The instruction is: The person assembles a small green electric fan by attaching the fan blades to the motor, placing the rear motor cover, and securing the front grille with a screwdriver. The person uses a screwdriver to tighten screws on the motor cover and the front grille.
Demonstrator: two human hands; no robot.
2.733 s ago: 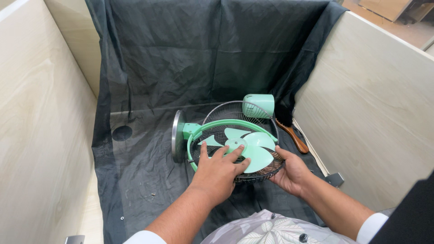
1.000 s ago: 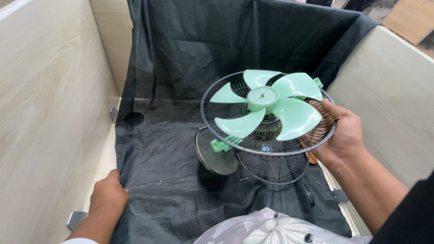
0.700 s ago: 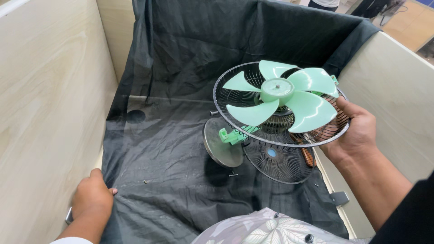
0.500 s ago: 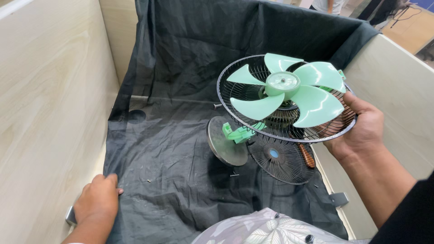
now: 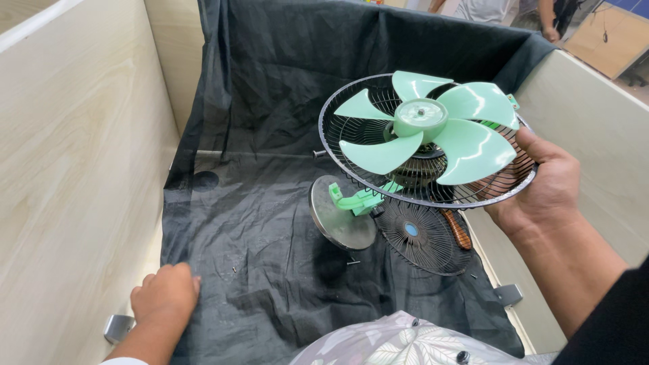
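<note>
A wooden box (image 5: 74,169) with pale walls takes up the scene, and a black cloth (image 5: 270,257) lines its floor and far wall. Over the right side of the box the fan (image 5: 426,142) is held up off the cloth: a round black wire guard with five light green blades and a green hub, face up and tilted a little toward the left. Half a second ago it sat slightly lower and nearer; it has since drifted up and to the right. Its round metal base (image 5: 341,222) hangs below on a green neck, just above the cloth. A second, smaller wire guard (image 5: 422,236) with a blue centre lies on the cloth beneath the fan, right of the base, and a brown handle (image 5: 456,230) shows beside it.

The right hand (image 5: 541,186) is wrapped around the right rim of the fan's guard, thumb on top, bearing its whole weight. The left hand (image 5: 165,297) rests knuckles-up on the near left edge of the cloth, fingers curled loosely and holding nothing, much where it was before. A tiny screw (image 5: 353,261) lies on the cloth near the base.
</note>
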